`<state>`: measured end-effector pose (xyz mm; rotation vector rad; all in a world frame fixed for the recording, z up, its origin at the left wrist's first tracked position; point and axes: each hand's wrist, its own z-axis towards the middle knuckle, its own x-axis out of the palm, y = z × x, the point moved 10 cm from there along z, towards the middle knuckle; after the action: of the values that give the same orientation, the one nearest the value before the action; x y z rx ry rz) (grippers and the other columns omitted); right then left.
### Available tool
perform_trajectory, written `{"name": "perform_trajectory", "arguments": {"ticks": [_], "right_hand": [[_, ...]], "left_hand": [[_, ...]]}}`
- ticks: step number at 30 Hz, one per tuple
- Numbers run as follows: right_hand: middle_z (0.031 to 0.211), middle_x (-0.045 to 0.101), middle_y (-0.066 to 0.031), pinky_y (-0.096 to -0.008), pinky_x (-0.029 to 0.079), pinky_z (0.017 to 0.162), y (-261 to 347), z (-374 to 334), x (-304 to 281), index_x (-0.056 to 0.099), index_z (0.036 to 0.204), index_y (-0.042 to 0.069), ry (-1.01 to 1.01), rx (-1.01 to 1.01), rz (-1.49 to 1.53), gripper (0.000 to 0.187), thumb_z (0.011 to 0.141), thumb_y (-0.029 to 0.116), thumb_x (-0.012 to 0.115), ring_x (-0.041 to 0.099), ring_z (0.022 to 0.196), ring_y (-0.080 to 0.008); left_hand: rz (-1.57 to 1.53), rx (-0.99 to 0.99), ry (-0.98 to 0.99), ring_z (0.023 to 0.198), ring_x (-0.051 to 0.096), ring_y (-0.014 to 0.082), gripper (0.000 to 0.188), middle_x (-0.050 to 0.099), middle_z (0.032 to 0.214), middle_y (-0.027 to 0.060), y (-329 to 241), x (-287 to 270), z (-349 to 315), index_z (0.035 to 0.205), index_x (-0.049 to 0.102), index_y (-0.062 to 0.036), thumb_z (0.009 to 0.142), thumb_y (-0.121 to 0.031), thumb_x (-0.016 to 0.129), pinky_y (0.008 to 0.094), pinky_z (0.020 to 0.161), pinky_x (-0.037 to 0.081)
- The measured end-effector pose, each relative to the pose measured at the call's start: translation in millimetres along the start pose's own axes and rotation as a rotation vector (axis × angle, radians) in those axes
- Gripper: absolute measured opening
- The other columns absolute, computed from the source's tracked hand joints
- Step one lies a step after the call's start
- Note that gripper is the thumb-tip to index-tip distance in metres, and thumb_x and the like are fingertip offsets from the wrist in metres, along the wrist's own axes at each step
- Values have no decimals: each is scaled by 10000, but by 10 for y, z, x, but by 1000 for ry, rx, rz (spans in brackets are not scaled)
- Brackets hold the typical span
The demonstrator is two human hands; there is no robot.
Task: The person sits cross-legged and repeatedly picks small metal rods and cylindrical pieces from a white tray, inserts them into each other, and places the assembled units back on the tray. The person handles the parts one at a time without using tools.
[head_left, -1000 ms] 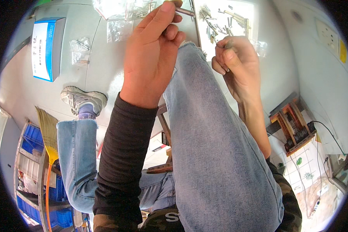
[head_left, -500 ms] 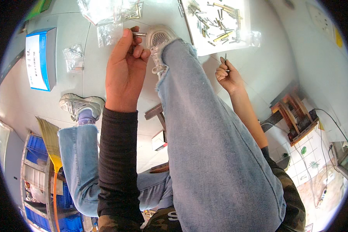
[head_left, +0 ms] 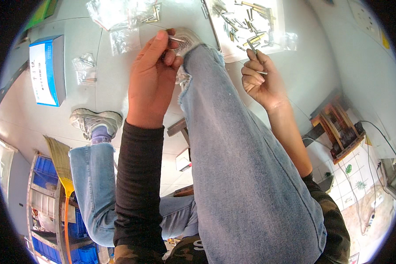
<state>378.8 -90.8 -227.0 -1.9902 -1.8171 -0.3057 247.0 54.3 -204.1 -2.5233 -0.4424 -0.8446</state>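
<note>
My left hand (head_left: 153, 72) is closed, with a short silvery metal pin (head_left: 176, 39) pinched between thumb and fingers above the toe of my shoe (head_left: 187, 37). Just below the white sheet (head_left: 235, 56), my right hand (head_left: 265, 81) is closed too. A thin dark metal piece (head_left: 252, 45) sticks up from its thumb and finger, its kind unclear. Another light metal end (head_left: 262, 72) shows by the curled fingers of that hand. Many small silver and brass-coloured metal pieces (head_left: 231, 31) lie scattered on the sheet.
Clear plastic bags (head_left: 123, 42) lie at the far left, and a small bag (head_left: 86, 70) with metal pieces is nearer. A blue and white box (head_left: 46, 70) stands left of it. My raised knee (head_left: 251, 176) fills the middle. A broom (head_left: 59, 163) leans by a shelf at left.
My right hand has moved up to the lower edge of the white sheet, among its metal pieces. My left hand has shifted a little to the right, still gripping the pin.
</note>
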Motion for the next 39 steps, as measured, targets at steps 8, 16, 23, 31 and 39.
{"name": "perform_trajectory", "arguments": {"ticks": [8,16,23,31,39], "right_hand": [[584,285,28,-190,238,422,132,15,-44,454,968,-10,-154,-201,-347,208,884,179,482,263,492,-57],[583,337,66,-191,242,449,151,111,302,531,926,18,-144,-307,-708,199,854,204,525,281,502,-42],[610,348,71,-185,226,442,168,183,408,556,920,12,-105,-332,-772,173,852,167,523,275,500,-26],[608,346,72,-190,236,445,174,133,436,545,933,-6,-160,-374,-794,223,850,201,536,289,508,-29],[581,369,34,-194,245,444,142,107,552,519,913,-31,-126,-391,-899,247,842,204,546,280,491,-46]], "left_hand": [[86,18,-80,625,378,73,234,485,761,-3,-35,-103,38,987,544,15,872,-187,514,223,622,348],[262,143,-289,597,418,72,206,579,830,52,-268,-560,164,990,554,23,834,-111,566,211,572,375],[379,361,-526,579,416,73,192,614,790,52,-911,-1085,367,895,592,36,780,-118,614,209,564,374],[315,302,-319,623,422,71,242,584,861,82,-828,-601,459,1025,546,44,838,-109,560,213,608,399],[323,208,-197,648,455,91,225,587,851,52,-452,-263,395,1001,580,20,833,-127,562,251,629,424]]}}
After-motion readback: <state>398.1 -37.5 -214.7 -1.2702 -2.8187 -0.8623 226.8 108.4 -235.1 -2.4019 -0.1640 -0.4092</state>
